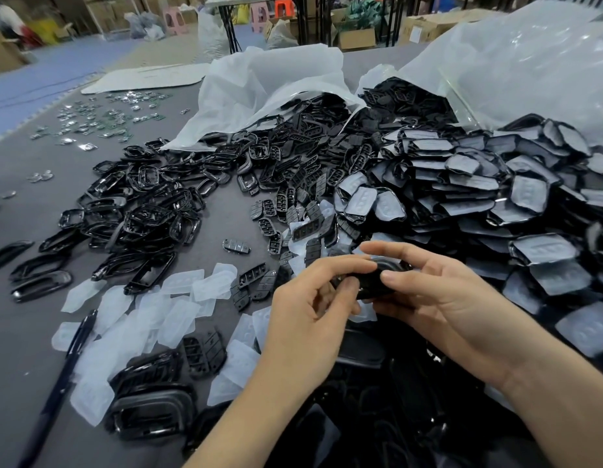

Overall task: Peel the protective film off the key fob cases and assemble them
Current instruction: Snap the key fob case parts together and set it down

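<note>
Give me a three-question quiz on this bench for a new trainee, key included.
1. What do the left hand and right hand hold between them? A a screwdriver; B a black case part; C a roll of tape.
2. True or false: the pile of film-covered cases lies to the right of the hands.
3. Fill in: beside the loose peeled films, at the left, lies a dark ____.
Key: 1 B; 2 true; 3 pen.
</note>
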{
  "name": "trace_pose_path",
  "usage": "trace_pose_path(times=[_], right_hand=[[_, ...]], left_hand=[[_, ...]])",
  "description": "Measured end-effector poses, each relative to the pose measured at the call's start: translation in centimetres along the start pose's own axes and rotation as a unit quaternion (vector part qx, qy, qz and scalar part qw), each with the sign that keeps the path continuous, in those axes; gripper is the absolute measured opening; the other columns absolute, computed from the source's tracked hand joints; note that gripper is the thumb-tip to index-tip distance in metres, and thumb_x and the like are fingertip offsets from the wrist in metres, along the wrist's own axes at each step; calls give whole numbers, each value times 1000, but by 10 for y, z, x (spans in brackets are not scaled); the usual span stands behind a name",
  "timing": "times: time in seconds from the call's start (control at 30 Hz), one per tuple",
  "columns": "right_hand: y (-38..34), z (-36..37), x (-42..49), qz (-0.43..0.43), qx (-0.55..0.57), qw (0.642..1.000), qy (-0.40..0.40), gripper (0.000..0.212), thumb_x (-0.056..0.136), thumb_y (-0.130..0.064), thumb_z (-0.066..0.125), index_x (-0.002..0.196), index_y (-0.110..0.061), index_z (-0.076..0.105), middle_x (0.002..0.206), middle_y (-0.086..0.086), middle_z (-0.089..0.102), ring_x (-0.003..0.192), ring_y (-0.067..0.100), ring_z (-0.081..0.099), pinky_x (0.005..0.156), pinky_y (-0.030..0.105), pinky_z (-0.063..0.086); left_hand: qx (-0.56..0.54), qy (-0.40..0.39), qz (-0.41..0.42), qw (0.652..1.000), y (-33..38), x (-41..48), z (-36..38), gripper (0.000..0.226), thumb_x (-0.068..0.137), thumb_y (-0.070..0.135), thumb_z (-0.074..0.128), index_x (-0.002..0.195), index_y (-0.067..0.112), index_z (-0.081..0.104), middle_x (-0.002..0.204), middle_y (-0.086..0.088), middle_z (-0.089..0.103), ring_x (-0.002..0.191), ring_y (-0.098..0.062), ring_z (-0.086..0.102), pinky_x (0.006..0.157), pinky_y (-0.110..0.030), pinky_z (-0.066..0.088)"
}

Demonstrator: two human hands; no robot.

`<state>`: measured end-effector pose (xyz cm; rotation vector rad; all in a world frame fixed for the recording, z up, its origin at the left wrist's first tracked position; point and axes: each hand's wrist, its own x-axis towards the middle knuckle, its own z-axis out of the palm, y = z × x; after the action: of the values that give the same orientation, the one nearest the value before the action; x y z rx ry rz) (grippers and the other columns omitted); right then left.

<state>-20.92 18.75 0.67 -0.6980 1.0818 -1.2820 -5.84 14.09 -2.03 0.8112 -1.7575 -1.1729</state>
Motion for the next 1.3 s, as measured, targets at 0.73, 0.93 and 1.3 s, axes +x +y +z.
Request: trace_pose_path(times=[0.73, 0.93, 1.3], right_hand=[[8, 2, 4, -50, 15, 995, 87, 14, 56, -7, 71, 69, -9, 74, 78, 13, 72, 69, 19, 70, 63, 21, 57], [12, 4, 5, -64, 10, 993, 98, 19, 56, -10, 73, 75, -7, 75, 79, 14, 72, 69, 19, 70, 64, 19, 55], [15, 11, 4, -100, -53, 987, 111, 20, 73, 1, 70, 90, -8, 75, 85, 13, 75, 73, 17, 69, 70, 20, 56]], left_hand=[[-194, 34, -139, 971, -1, 6, -1, 4, 73, 20, 72, 69, 21, 72, 61, 1, 66, 59, -7, 63, 61, -15, 50], [-227, 38, -152, 961, -3, 6, -1, 15, 67, 28, 72, 80, 21, 77, 72, 5, 71, 61, -4, 58, 61, -14, 49], [-250, 54, -165, 953, -3, 5, 0, 8, 71, 15, 70, 72, 22, 73, 68, 1, 68, 63, -8, 61, 65, -17, 51]])
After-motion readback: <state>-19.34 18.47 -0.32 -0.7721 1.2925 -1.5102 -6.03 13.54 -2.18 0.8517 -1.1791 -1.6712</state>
